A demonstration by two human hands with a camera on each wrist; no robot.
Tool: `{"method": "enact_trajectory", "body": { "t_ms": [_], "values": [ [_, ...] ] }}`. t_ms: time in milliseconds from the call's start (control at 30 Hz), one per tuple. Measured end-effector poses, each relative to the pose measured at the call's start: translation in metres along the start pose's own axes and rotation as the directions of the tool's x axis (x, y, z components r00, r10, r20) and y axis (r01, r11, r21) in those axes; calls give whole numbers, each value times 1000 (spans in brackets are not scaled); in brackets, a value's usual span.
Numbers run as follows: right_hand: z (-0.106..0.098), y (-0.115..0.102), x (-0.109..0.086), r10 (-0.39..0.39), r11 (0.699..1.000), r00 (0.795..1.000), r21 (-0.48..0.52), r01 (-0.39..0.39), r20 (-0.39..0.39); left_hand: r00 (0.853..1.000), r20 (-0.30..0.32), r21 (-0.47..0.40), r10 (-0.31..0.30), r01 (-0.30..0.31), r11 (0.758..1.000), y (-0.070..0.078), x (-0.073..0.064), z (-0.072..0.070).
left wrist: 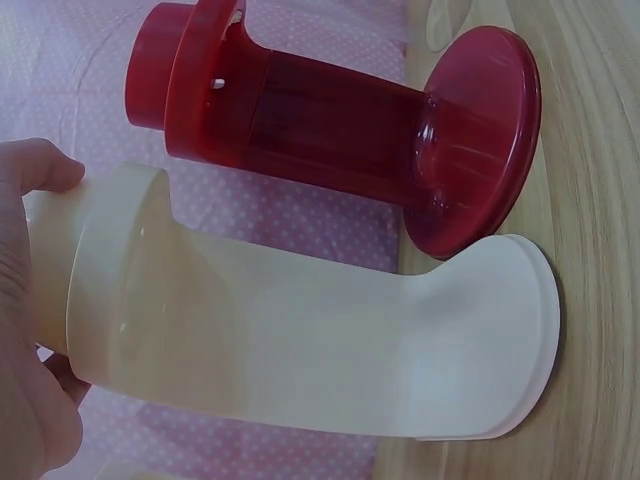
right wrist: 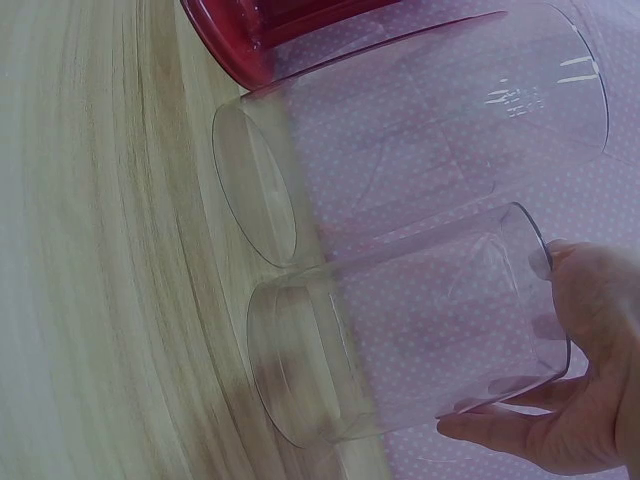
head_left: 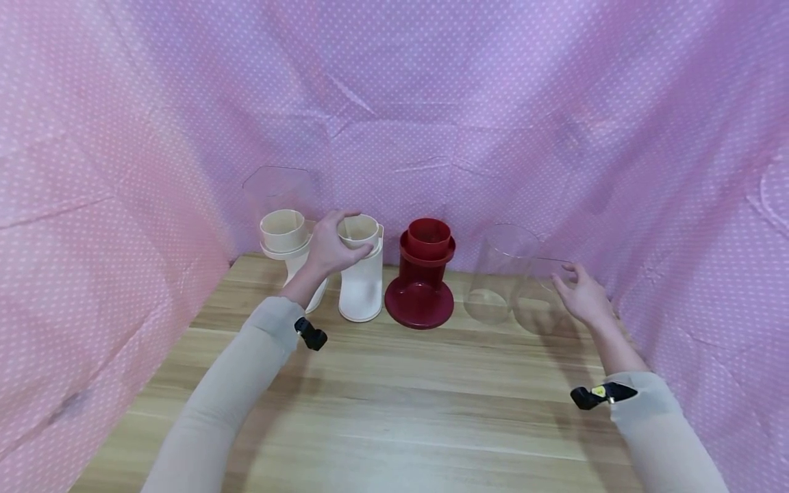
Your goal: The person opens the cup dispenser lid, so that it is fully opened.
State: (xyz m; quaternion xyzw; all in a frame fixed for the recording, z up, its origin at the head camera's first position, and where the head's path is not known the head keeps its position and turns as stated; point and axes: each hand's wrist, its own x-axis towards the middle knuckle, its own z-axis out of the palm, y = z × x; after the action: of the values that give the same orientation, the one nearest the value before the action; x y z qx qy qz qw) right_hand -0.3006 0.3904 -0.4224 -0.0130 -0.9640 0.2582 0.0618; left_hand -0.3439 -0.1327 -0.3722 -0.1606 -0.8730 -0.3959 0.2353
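My left hand [head_left: 333,246] holds the collar at the top of a cream plastic stand [head_left: 361,291], thumb on one side and fingers on the other. The left wrist view shows this cream stand [left wrist: 290,330] with its curved upright and rounded foot on the table. On the right, my right hand [head_left: 584,298] grips the upper rim of a clear plastic sleeve [right wrist: 430,325]. Part of its fingers shows through the clear wall. A second, taller clear sleeve [right wrist: 400,140] stands right beside it. Between the hands is a red stand [head_left: 422,305] with a round base.
Another cream stand [head_left: 282,233] is at the far left, partly covered by my left forearm. Behind it is a further clear sleeve [head_left: 277,185]. The wooden table [head_left: 394,411] is bordered by pink dotted cloth [head_left: 401,82] at the back and sides.
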Motion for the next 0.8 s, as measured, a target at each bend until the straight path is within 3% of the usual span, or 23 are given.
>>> {"method": "enact_trajectory", "body": {
  "t_ms": [400,800],
  "values": [
    [0,0,1,15,1000,1000,1,-15,19,998,35,23,-47,46,999,0,5,0],
    [-3,-3,0,-1,1000,1000,5,1,15,998,49,35,-30,28,999,-3,5,1]
  ]
}}
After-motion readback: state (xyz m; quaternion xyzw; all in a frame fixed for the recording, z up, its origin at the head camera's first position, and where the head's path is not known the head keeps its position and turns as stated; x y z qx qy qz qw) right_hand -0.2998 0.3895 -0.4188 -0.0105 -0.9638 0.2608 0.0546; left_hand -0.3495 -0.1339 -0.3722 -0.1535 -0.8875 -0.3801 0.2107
